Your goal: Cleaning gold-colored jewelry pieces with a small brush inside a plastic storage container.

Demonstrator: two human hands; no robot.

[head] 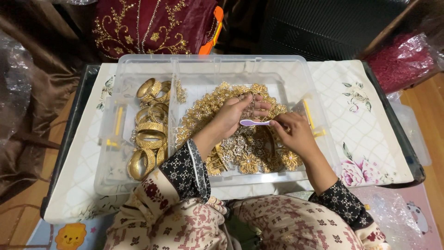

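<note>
Over a clear plastic box (286, 65), my left hand (233, 113) holds up a small gold jewellery piece (252, 109) by its fingertips. My right hand (296, 134) grips a small purple-handled brush (254, 122) whose head points left, just under that piece. Beneath both hands lies a heap of gold floral ornaments (245, 155) filling the box's large right compartment. The narrow left compartment holds several gold bangles (148, 134).
The box stands on a low table with a white floral cloth (365, 120). A maroon embroidered fabric (152, 25) lies behind the box. Brown cloth hangs at the left, a red bagged bundle (402, 58) at the right. My patterned knees are below.
</note>
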